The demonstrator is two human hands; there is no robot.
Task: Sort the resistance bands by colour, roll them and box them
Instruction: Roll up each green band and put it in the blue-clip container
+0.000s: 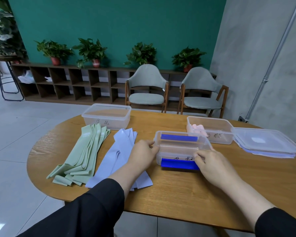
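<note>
Near the middle of the wooden table point(178, 194), a little toward its near edge, stands the clear box with blue clips point(181, 147), and both hands are on it. The left hand point(143, 154) holds the box's left end with curled fingers, and the right hand point(212, 165) grips its front right corner, beside the near blue clip; probably the person steadies the box from two sides to close or to move it. If rolled bands are inside, I cannot tell. Left of this box, under the left forearm, the pale blue bands point(120, 158) lie flat and unrolled, and further toward the left edge lie the green bands point(82, 154), so these two colours are sorted but not yet rolled. At the far right, an open box point(212, 130) holds pink rolls point(196, 130), with loose lids point(266, 142) beside it. An empty-looking box point(108, 115) waits at the far edge.
</note>
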